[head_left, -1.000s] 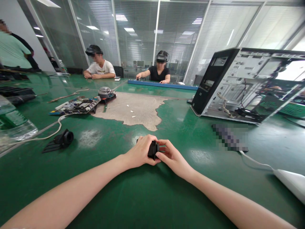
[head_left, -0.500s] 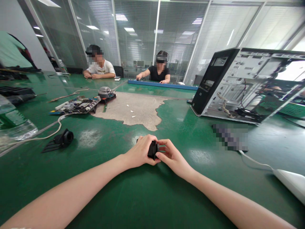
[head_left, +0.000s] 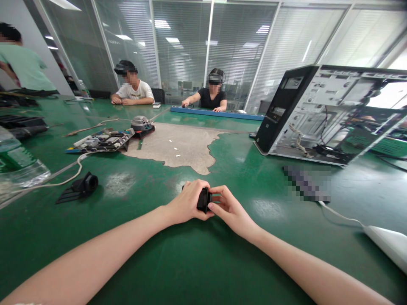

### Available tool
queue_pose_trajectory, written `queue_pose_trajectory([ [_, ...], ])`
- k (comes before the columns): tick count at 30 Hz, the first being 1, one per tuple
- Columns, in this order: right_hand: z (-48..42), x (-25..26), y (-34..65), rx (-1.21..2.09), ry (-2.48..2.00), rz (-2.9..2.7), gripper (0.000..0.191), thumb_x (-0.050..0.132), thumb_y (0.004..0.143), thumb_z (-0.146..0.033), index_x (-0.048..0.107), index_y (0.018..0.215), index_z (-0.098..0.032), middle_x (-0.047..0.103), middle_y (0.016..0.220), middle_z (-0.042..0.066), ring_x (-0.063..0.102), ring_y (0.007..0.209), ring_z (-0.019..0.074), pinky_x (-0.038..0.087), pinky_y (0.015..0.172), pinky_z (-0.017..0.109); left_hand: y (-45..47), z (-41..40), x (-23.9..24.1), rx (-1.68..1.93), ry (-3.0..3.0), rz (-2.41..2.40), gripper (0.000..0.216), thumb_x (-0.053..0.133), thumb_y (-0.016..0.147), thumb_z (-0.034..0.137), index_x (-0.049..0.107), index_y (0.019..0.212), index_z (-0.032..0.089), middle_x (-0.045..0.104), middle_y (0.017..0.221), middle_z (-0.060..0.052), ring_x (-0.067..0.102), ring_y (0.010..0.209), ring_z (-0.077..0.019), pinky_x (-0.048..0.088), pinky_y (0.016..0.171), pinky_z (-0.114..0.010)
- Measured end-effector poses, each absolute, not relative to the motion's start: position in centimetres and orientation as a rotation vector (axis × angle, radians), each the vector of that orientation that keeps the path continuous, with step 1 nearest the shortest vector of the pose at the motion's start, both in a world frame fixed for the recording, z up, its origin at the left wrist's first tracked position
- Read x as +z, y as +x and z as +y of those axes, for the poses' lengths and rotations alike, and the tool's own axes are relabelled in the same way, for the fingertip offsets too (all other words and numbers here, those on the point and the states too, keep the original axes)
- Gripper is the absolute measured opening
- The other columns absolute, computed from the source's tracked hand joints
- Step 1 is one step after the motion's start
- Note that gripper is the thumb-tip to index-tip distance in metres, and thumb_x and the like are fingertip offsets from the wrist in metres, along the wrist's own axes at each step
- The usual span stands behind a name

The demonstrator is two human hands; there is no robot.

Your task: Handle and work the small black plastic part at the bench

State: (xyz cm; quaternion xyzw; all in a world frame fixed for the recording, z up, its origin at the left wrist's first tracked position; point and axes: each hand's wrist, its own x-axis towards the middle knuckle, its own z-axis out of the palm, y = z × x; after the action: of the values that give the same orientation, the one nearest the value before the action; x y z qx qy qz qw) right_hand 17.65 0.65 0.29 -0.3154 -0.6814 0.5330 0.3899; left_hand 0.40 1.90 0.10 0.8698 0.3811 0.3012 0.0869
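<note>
My left hand (head_left: 187,202) is wrapped around a small black plastic part (head_left: 203,200) resting on the green table (head_left: 178,262). My right hand (head_left: 229,208) meets it from the right, thumb and fingertips pinching the part's right end. Most of the part is hidden under my left fingers, so its shape is unclear.
An open computer case (head_left: 321,112) stands at right, a blurred strip (head_left: 307,183) and a white cable with plug (head_left: 386,241) before it. A circuit board (head_left: 103,140), a black ring-shaped piece (head_left: 83,185), and a water bottle (head_left: 17,163) lie left. Two seated people and one standing person are beyond.
My hands stay on the black part, shifting only slightly upward. The standing person at far left has moved back into view.
</note>
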Motion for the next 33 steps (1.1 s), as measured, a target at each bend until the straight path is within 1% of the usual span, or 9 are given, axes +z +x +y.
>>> queue_pose_trajectory([
  [2, 0.66, 0.21, 17.66, 1.352, -0.819, -1.735, 0.027, 0.054, 0.079, -0.024, 0.042, 0.104, -0.022, 0.051, 0.102, 0.005, 0.054, 0.096, 0.0163, 0.049, 0.081, 0.032, 0.39, 1.9, 0.14, 0.897, 2.592, 1.134, 0.058, 0.065, 0.061, 0.034, 0.031, 0.106, 0.021, 0.048, 0.102, -0.005, 0.048, 0.089, -0.0219, 0.035, 0.078, -0.036],
  [4, 0.63, 0.15, 17.69, 1.363, -0.804, -1.745, 0.028, 0.054, 0.079, -0.022, 0.042, 0.105, -0.022, 0.052, 0.101, 0.005, 0.054, 0.097, 0.0161, 0.048, 0.083, 0.033, 0.36, 1.87, 0.26, 0.888, 2.59, 1.136, 0.057, 0.064, 0.062, 0.033, 0.031, 0.106, 0.02, 0.048, 0.101, -0.005, 0.048, 0.089, -0.0218, 0.035, 0.078, -0.036],
  [8, 0.48, 0.21, 17.69, 1.365, -0.721, -1.761, 0.025, 0.057, 0.077, -0.019, 0.043, 0.097, -0.023, 0.052, 0.097, 0.002, 0.054, 0.098, 0.0152, 0.045, 0.088, 0.034, 0.34, 1.77, 0.48, 0.865, 2.592, 1.142, 0.053, 0.062, 0.063, 0.031, 0.031, 0.105, 0.02, 0.049, 0.1, -0.005, 0.049, 0.088, -0.0217, 0.035, 0.078, -0.036],
  [12, 0.41, 0.35, 17.59, 1.379, -0.727, -1.748, 0.018, 0.053, 0.08, -0.021, 0.043, 0.094, -0.022, 0.051, 0.094, 0.002, 0.055, 0.094, 0.0143, 0.049, 0.08, 0.03, 0.4, 1.75, 0.46, 0.88, 2.596, 1.14, 0.053, 0.062, 0.063, 0.032, 0.031, 0.104, 0.02, 0.048, 0.1, -0.005, 0.049, 0.088, -0.0215, 0.035, 0.078, -0.036],
  [14, 0.44, 0.35, 17.56, 1.386, -0.748, -1.739, 0.019, 0.053, 0.08, -0.021, 0.043, 0.096, -0.023, 0.051, 0.094, 0.002, 0.055, 0.092, 0.0141, 0.05, 0.076, 0.029, 0.43, 1.77, 0.44, 0.882, 2.592, 1.138, 0.053, 0.062, 0.062, 0.032, 0.031, 0.104, 0.021, 0.049, 0.1, -0.005, 0.049, 0.088, -0.0214, 0.035, 0.078, -0.036],
  [19, 0.54, 0.22, 17.59, 1.365, -0.794, -1.753, 0.029, 0.053, 0.079, -0.019, 0.04, 0.105, -0.023, 0.05, 0.101, 0.004, 0.054, 0.096, 0.0147, 0.049, 0.081, 0.03, 0.37, 1.81, 0.51, 0.87, 2.58, 1.147, 0.055, 0.063, 0.062, 0.032, 0.031, 0.105, 0.02, 0.048, 0.101, -0.006, 0.048, 0.088, -0.0217, 0.035, 0.077, -0.036],
  [25, 0.43, 0.26, 17.71, 1.334, -0.705, -1.782, 0.024, 0.056, 0.078, -0.019, 0.042, 0.097, -0.023, 0.05, 0.097, 0.001, 0.053, 0.098, 0.0143, 0.046, 0.087, 0.032, 0.38, 1.74, 0.52, 0.87, 2.586, 1.151, 0.052, 0.061, 0.062, 0.031, 0.033, 0.104, 0.019, 0.049, 0.1, -0.006, 0.049, 0.088, -0.022, 0.035, 0.078, -0.036],
  [30, 0.48, 0.31, 17.65, 1.365, -0.743, -1.749, 0.017, 0.052, 0.081, -0.024, 0.043, 0.095, -0.023, 0.05, 0.094, 0.001, 0.054, 0.093, 0.0142, 0.05, 0.077, 0.029, 0.45, 1.75, 0.39, 0.907, 2.582, 1.142, 0.053, 0.062, 0.062, 0.033, 0.034, 0.104, 0.02, 0.05, 0.1, -0.005, 0.05, 0.089, -0.022, 0.035, 0.078, -0.035],
  [33, 0.51, 0.36, 17.63, 1.346, -0.795, -1.748, 0.023, 0.053, 0.08, -0.023, 0.042, 0.1, -0.023, 0.05, 0.098, 0.003, 0.054, 0.092, 0.0144, 0.05, 0.077, 0.029, 0.41, 1.78, 0.4, 0.899, 2.572, 1.137, 0.054, 0.063, 0.062, 0.034, 0.033, 0.104, 0.02, 0.05, 0.1, -0.005, 0.05, 0.088, -0.0218, 0.035, 0.078, -0.035],
])
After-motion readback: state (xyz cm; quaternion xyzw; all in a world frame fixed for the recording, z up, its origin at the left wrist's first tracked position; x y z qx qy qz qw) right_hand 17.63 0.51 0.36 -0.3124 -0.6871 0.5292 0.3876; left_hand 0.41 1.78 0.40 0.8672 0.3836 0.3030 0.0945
